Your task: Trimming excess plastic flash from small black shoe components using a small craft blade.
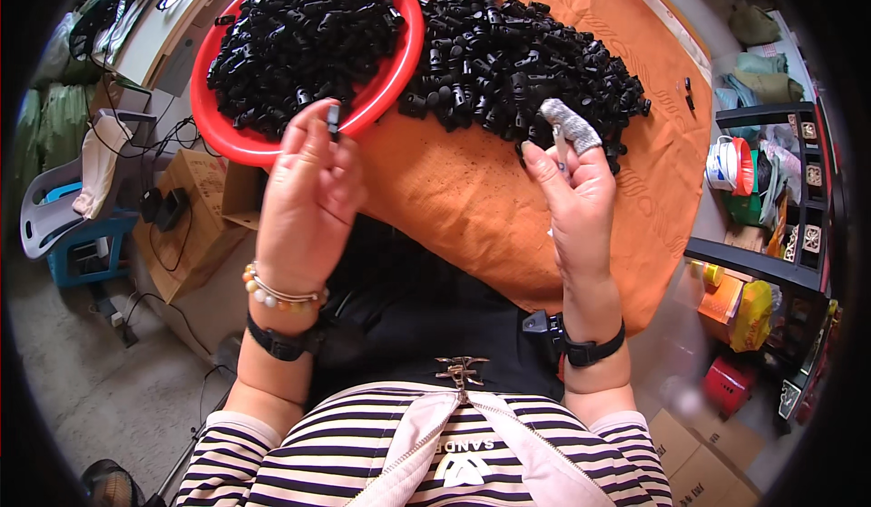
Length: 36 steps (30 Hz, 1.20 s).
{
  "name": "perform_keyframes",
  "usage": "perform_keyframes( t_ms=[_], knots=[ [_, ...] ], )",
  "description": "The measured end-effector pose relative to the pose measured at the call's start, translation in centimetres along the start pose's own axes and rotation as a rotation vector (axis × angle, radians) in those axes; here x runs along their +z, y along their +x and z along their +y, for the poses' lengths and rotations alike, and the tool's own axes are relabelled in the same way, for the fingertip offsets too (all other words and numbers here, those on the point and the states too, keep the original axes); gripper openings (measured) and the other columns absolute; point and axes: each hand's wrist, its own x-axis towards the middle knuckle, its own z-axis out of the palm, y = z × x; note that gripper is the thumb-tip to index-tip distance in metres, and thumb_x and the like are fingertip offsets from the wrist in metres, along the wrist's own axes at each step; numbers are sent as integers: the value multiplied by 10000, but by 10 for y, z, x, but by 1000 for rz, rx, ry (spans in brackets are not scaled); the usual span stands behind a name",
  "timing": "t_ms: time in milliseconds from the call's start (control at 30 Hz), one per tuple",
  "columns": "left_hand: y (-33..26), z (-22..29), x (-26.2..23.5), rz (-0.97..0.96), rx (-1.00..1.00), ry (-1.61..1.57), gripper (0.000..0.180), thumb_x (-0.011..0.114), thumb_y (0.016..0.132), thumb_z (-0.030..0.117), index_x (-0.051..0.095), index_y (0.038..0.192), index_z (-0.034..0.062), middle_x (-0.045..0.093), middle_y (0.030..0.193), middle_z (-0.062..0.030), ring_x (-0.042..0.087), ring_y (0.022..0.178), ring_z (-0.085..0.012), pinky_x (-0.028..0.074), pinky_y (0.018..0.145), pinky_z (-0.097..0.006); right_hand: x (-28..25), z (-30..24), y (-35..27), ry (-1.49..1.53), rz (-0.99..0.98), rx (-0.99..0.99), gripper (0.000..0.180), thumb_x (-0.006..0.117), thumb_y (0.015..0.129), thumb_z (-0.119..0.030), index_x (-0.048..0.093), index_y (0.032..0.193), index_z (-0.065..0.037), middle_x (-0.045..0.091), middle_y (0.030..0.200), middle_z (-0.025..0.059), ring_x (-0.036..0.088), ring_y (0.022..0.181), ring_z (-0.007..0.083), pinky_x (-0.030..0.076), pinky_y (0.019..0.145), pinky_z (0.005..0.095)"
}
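My left hand (pixel 313 185) is raised by the near rim of a red basin (pixel 413 49), pinching a small black plastic part (pixel 333 119) between thumb and fingers. Black plastic fittings (pixel 299 44) of the same sort heap up inside the basin. To its right, a loose pile of black fittings (pixel 517 63) lies on an orange cloth (pixel 454 190). At the near right of that pile, my right hand (pixel 582 208) is closed around a thin, pale, blade-like tool (pixel 560 144); its exact kind is unclear. A grey knitted finger cover (pixel 577 126) wraps one right finger.
A cardboard box (pixel 190 226) and a grey-and-blue plastic chair (pixel 86 190) stand left of the table, with cables around them. Dark shelving (pixel 762 267) holding bags and tubs runs along the right. A small dark stick-like object (pixel 689 94) lies on the cloth's far right.
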Motion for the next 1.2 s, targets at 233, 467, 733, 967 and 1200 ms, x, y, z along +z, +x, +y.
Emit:
perform_keyframes(
  t_ms=[233,467,733,967,1200],
  knots=[
    [6,21,-12,-12,120,-84,444,413,955,260,315,1350,81,563,1103,-138,601,821,-175,529,700,-263,-6,18,4,-281,105,-124,472,626,792,52,474,1232,-32,483,844,-40,458,744,22,412,693,160],
    [0,2,-4,-56,9,19,394,379,959,266,395,1280,37,566,911,-65,551,724,-104,476,612,-227,8,13,16,-934,155,-411,532,691,729,-16,489,1218,-67,592,872,68,600,743,167,493,657,280],
    [-8,-26,12,-105,-247,159,274,439,931,160,463,1169,27,553,825,-32,519,663,-72,447,558,-204,14,18,20,-1196,243,-479,508,671,720,-29,517,1191,-144,626,877,71,626,737,254,498,632,353],
    [-10,-37,16,-123,-332,159,238,483,918,144,498,1131,41,568,836,-31,541,655,-67,458,571,-186,-1,24,12,-874,193,-447,429,632,723,50,486,1117,-37,603,835,68,599,641,184,469,559,295],
    [-10,-40,23,-126,-343,250,225,485,927,159,503,1122,48,573,838,-12,538,667,-51,462,585,-183,13,-2,-12,-131,-39,-37,480,555,851,27,346,1282,-8,564,855,21,518,717,41,419,629,180]
  ],
)
